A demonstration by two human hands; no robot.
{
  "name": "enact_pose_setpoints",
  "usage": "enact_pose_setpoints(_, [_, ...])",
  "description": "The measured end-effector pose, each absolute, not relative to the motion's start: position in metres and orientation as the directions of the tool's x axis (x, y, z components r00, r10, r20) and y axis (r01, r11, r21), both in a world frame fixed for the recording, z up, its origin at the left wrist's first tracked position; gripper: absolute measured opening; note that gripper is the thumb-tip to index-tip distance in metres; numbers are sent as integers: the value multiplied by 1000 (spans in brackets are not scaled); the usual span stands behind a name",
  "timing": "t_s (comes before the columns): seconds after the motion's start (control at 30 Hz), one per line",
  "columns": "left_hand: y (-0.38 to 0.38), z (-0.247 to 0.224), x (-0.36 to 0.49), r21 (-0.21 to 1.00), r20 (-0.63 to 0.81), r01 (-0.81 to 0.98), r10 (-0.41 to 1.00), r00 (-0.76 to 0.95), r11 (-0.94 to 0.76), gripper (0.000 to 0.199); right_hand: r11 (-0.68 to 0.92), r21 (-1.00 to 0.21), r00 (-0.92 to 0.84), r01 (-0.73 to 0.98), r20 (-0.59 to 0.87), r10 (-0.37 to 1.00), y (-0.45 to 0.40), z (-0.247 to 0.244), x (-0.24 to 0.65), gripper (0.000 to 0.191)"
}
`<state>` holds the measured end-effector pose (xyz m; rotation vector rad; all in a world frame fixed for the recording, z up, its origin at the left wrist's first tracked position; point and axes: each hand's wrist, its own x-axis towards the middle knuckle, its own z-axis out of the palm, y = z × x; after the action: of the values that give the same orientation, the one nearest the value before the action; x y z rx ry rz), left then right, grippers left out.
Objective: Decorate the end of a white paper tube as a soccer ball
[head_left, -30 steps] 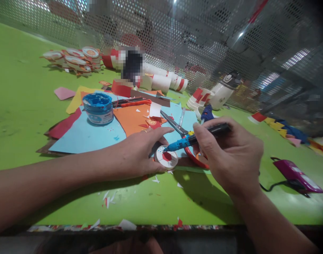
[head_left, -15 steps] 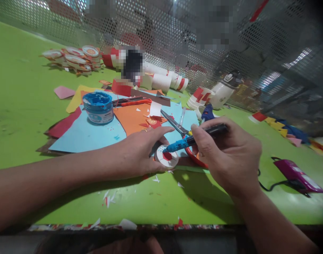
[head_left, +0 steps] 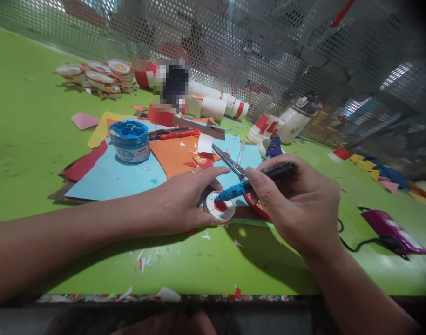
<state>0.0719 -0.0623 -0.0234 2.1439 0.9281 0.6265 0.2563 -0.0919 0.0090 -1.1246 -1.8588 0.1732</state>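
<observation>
My left hand [head_left: 185,197] curls its thumb and fingers around a small round white paper cup bottom [head_left: 224,215] with a red centre and blue dots on its upper left. In my right hand [head_left: 296,204] is a black pen [head_left: 277,172], its lower end coated in blue paint and its tip at the disc near the dots. Behind my right fingers, partly covered, lie scissors [head_left: 230,160] with red handles. An open jar of blue paint [head_left: 131,146] stands on light blue paper [head_left: 108,184], beyond my left forearm.
Stacked decorated discs [head_left: 99,77] sit at the back left. Paper cups [head_left: 213,108] lie along the perforated metal screen [head_left: 216,28]. A glue gun's blue nozzle end [head_left: 273,146] is behind my right hand. A purple corded device [head_left: 390,230] rests right. Paper scraps [head_left: 145,263] litter the green table [head_left: 104,270].
My right hand and the pen have shifted slightly left, the tip staying at the disc. My left hand and the disc look unmoved.
</observation>
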Motion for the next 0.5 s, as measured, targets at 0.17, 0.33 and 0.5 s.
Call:
enact_pose_setpoints(0.17, [-64, -24, 72, 744, 171, 429, 767, 619, -512, 47, 594, -500, -233, 630, 608, 759, -93, 15, 255, 12])
enact_pose_setpoints(0.33, [-63, -26, 70, 748, 139, 453, 783, 607, -485, 56, 624, -480, -298, 617, 591, 749, -92, 16, 256, 10])
enact_pose_setpoints(0.5, [-63, -24, 70, 753, 116, 462, 785, 609, -469, 56, 623, -490, -284, 610, 599, 749, -94, 15, 257, 10])
